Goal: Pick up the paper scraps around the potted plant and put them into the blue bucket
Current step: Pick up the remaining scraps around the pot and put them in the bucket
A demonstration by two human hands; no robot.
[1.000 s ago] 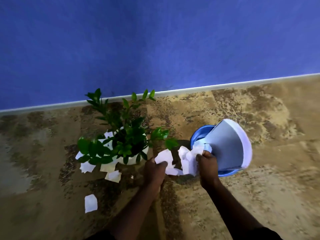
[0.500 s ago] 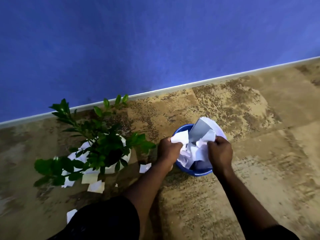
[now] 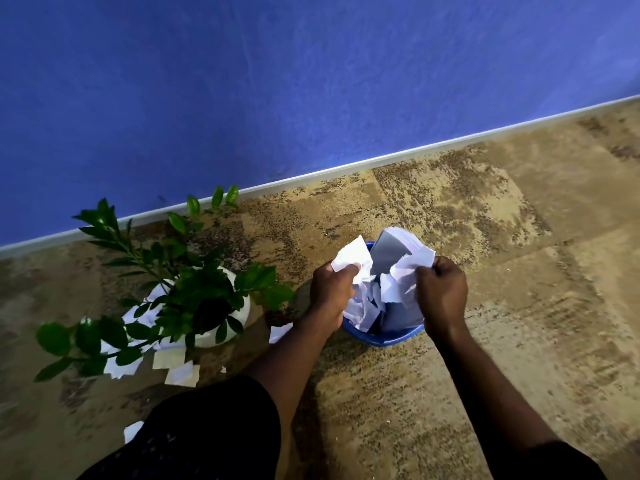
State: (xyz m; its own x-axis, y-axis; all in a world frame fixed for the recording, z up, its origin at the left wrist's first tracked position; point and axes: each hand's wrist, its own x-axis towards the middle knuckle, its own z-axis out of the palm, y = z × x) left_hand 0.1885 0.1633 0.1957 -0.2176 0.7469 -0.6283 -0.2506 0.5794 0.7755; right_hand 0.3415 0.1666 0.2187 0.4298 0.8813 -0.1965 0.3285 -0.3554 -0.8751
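Dumping stage: both hands directly above the round blue plastic bucket (image 3: 381, 339), each loaded. Left hand (image 3: 330, 292) clenched on a crumpled white paper scrap (image 3: 351, 258), at the bucket's left rim. Right hand (image 3: 441, 296) fisted round another wad of white paper (image 3: 412, 265), at the right rim. Inside the bucket, a heap of white scraps (image 3: 362, 308) plus a stiff grey sheet (image 3: 389, 252) poking up past the far rim. No release yet, by the look of it.

Left of the bucket, well apart: the leafy green plant (image 3: 194, 292) in its round white ceramic pot (image 3: 244, 308). More to collect there: flat white and cream paper pieces (image 3: 173, 360) on the patterned brown carpet (image 3: 485, 375), under the leaves and around the pot. One small white scrap (image 3: 280, 332) just left of the bucket, beside the left forearm. Another white scrap (image 3: 133, 431) far to the near left, partly hidden by a dark-clad knee (image 3: 207, 427).

Next, probably: uncurl both sets of fingers low over the opening, perhaps press the heap down, being close to full and light enough to spill. Then reach back left for the nearest scrap.
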